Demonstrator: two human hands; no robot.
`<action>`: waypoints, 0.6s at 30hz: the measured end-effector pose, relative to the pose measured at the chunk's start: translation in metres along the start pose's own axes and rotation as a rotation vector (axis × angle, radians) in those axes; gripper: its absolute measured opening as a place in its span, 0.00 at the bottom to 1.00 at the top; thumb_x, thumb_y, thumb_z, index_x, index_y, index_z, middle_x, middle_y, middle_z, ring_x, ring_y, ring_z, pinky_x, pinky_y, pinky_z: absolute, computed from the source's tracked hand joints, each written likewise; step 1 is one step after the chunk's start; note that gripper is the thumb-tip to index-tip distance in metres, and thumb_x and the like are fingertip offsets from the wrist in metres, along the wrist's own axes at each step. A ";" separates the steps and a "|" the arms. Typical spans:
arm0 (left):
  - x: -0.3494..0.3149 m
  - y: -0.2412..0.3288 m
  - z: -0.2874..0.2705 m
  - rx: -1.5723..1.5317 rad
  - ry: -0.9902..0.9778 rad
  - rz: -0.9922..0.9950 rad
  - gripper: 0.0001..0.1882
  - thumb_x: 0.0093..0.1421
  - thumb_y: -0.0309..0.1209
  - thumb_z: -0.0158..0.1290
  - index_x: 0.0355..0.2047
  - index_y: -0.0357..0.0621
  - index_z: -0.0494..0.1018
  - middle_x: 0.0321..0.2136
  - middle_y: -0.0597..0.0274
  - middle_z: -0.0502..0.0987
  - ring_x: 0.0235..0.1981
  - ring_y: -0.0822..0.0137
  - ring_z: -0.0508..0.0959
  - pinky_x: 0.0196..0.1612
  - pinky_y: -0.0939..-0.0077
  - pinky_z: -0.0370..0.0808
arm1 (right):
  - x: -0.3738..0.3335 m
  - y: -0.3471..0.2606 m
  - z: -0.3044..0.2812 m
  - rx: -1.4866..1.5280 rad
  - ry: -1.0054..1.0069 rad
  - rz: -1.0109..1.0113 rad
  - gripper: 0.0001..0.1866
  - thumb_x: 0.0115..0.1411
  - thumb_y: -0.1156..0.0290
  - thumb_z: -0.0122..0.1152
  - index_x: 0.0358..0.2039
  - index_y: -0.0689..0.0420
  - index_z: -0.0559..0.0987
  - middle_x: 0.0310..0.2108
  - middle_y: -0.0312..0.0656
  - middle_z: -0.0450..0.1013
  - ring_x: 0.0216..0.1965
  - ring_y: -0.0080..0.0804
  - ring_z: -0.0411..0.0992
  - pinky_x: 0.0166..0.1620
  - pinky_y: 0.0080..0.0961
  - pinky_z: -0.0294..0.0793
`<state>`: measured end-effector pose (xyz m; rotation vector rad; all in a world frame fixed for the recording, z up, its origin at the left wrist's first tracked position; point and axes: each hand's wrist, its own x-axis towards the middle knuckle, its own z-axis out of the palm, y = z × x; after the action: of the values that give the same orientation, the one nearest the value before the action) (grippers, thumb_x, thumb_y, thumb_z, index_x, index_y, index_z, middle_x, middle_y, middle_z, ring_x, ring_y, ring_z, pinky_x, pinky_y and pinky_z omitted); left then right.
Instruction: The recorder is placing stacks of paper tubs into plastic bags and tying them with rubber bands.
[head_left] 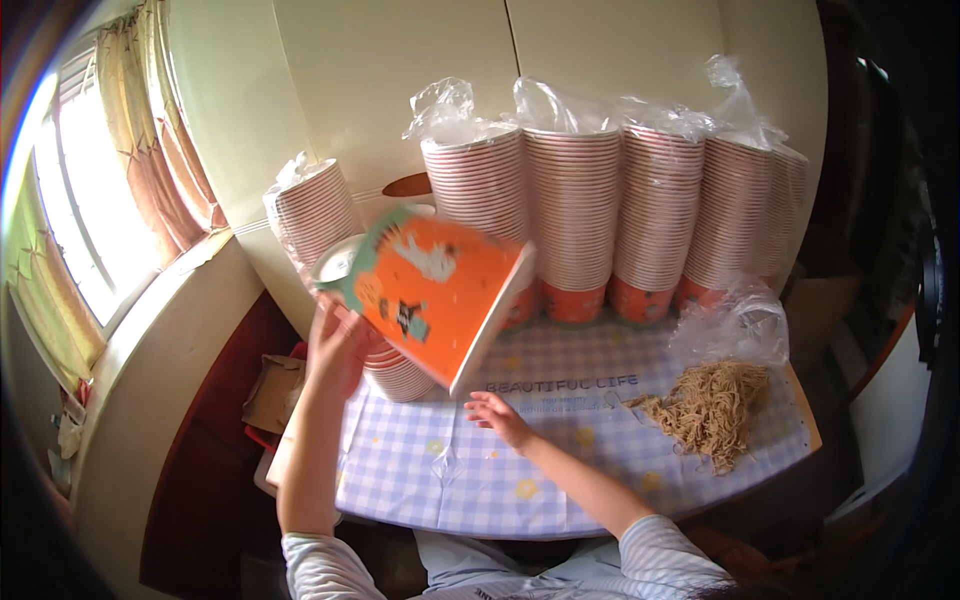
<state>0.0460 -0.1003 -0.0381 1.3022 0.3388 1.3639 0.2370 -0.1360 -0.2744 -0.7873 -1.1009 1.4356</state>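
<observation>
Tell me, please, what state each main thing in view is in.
Orange paper bucket: held up, tilted, rim toward the right
Left hand: gripping the bucket near its base
Right hand: open, empty
Tall bucket stacks: nested, standing, bagged
Clear plastic bag: crumpled
Brown strings: loosely heaped
Checked tablecloth: spread out
Curtains: parted

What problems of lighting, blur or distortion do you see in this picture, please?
Head view, throughout: the window is blown out nearly white; the orange cup in the left hand looks smeared, probably by motion; the front edge of the tablecloth bows; the corners fall to black.
</observation>
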 end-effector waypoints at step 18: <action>-0.065 -0.257 -0.024 -0.394 -0.001 -0.782 0.22 0.60 0.37 0.41 0.52 0.39 0.58 0.46 0.55 0.67 0.45 0.59 0.69 0.45 0.66 0.69 | -0.073 -0.029 -0.062 -0.171 0.373 -0.305 0.33 0.54 0.69 0.52 0.56 0.60 0.48 0.53 0.43 0.53 0.53 0.28 0.53 0.54 0.27 0.53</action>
<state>0.1387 -0.0667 -0.2849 0.7153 0.4852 0.7106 0.3162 -0.1961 -0.2770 -0.9205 -1.0092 0.9034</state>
